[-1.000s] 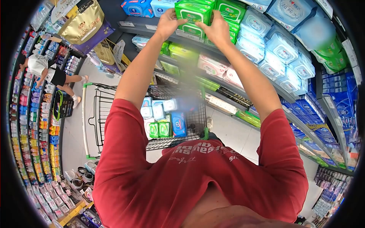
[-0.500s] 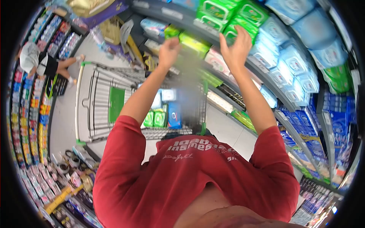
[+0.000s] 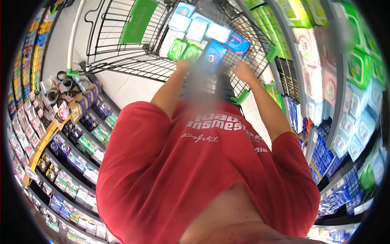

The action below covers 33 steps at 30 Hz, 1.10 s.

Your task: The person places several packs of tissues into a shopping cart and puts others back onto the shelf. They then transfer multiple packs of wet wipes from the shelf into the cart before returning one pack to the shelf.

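Hands at the basket of a shopping cart. Left hand (image 3: 183,66) and right hand (image 3: 243,71) reach forward and down over the near end of the shopping cart (image 3: 122,61), one on each side of a blue pack (image 3: 214,55) that sits tilted among the goods in the basket. A smeared patch covers the space between the hands and hides the fingertips, so it cannot be told whether either hand is spread, curled or pinching the pack. Two green packs (image 3: 185,51) lie just left of the blue pack, with pale blue packs (image 3: 199,28) beyond them, deeper in the basket. Shelves (image 3: 321,81) stocked with similar packs run along the person's right. Judgement: a soft pack of this kind probably handles best when taken by its two side edges with flat fingers, not squeezed at the middle. The knuckles should be kept off the wire wall and the green corner bumper (image 3: 242,96).
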Available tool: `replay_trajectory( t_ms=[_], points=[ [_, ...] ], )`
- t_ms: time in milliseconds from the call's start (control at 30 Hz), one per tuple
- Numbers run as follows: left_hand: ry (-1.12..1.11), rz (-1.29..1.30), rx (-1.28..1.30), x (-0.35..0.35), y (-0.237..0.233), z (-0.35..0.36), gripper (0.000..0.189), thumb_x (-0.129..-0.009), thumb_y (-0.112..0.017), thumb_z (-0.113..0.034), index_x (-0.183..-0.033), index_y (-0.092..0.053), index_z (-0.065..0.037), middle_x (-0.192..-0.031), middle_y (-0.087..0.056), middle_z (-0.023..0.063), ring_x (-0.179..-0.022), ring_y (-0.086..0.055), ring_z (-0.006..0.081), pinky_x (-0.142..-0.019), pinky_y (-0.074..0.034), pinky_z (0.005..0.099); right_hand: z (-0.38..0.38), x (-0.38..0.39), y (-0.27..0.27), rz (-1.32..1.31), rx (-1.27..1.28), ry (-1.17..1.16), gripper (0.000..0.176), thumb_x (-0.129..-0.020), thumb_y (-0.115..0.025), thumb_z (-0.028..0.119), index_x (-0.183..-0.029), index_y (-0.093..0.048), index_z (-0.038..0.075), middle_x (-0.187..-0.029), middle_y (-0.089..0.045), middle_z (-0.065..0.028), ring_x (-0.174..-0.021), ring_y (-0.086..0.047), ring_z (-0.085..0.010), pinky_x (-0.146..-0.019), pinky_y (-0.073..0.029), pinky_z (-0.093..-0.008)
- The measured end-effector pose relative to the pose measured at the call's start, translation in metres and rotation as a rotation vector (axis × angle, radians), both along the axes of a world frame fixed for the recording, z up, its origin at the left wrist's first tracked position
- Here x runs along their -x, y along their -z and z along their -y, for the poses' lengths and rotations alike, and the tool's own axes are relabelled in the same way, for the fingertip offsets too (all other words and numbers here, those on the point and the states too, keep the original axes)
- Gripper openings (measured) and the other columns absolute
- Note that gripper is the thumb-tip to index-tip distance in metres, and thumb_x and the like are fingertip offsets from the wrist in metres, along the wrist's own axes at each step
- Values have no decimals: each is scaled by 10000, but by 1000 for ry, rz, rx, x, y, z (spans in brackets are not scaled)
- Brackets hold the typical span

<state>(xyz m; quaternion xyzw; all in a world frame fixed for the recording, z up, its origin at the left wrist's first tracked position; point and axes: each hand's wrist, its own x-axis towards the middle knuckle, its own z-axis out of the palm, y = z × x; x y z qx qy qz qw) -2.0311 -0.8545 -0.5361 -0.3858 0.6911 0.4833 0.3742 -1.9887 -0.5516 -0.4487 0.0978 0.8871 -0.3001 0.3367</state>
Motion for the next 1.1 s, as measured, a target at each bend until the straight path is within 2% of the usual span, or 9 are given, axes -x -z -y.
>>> replay_trajectory(
  t_ms=[100, 167, 267, 300, 400, 600, 700, 800, 1100],
  points=[
    [522, -155, 148, -26, 92, 13, 151, -811, -568, -63, -942, -580, 11, -803, -568, 126, -685, -557, 227, -579, -452, 373, 39, 14, 52, 122, 105, -2, 557, -754, -689, 346, -1200, -584, 29, -1039, -656, -208, -987, -619, -366, -887, -480, -420],
    [-172, -90, -52, -16, 61, -2, 317, -851, -480, -66, -1156, -507, 13, -1058, -560, 165, -887, -593, 288, -732, -500, 438, 70, 40, 52, 115, 40, -88, 578, -754, -685, 343, -1224, -567, 28, -1109, -628, -214, -1026, -604, -365, -909, -470, -422],
    [-247, -17, -112, 7, 12, -4, 397, -877, -388, -66, -1266, -444, -11, -1206, -512, 169, -1056, -555, 338, -859, -475, 512, 103, 58, 97, 79, 28, -164, 628, -758, -668, 336, -1280, -519, 21, -1263, -547, -223, -1158, -530, -362, -964, -439, -430],
    [-1053, 100, -260, 41, -50, -21, 358, -875, -377, -57, -1217, -470, -12, -1130, -528, 170, -994, -562, 324, -814, -479, 524, 114, 64, 108, 24, 84, -157, 636, -766, -657, 341, -1292, -504, 18, -1257, -550, -227, -1161, -528, -362, -965, -439, -428],
    [-884, 259, -432, 10, 90, 40, 318, -867, -382, -49, -1165, -485, -12, -1051, -529, 160, -904, -572, 282, -778, -496, 484, 141, 83, 129, 86, 208, -97, 666, -779, -649, 307, -1341, -448, 11, -1289, -521, -239, -1185, -510, -364, -997, -409, -411],
    [-1043, 406, -629, 1, 106, 39, 252, -867, -406, -65, -1087, -502, 13, -945, -544, 138, -791, -579, 237, -713, -509, 384, 149, 74, 134, 167, 333, -45, 638, -791, -641, 234, -1369, -432, 61, -1261, -544, -236, -1167, -530, -354, -983, -417, -393],
    [-866, 200, -345, 27, -14, -17, 262, -859, -474, -110, -1091, -509, 8, -968, -553, 136, -827, -578, 241, -737, -498, 380, 136, 54, 136, 171, 443, 79, 624, -778, -659, 239, -1349, -460, 88, -1203, -582, -229, -1124, -563, -340, -944, -446, -394],
    [-460, 191, -368, 14, 27, 4, 307, -844, -543, -158, -1107, -520, -2, -1025, -551, 135, -899, -566, 247, -795, -478, 380, 122, 41, 105, 37, 466, 251, 575, -749, -703, 217, -1271, -527, 52, -1130, -617, -209, -1065, -589, -322, -915, -453, -375],
    [329, -189, -455, 81, -126, -79, 590, -721, -769, -144, -1203, -472, 24, -1051, -600, 119, -955, -591, 225, -794, -473, 357, 12, 49, -70, -145, 568, 678, 629, -703, -788, 229, -1228, -515, 15, -1192, -568, -156, -1146, -515, -250, -972, -401, -352]
  ],
)
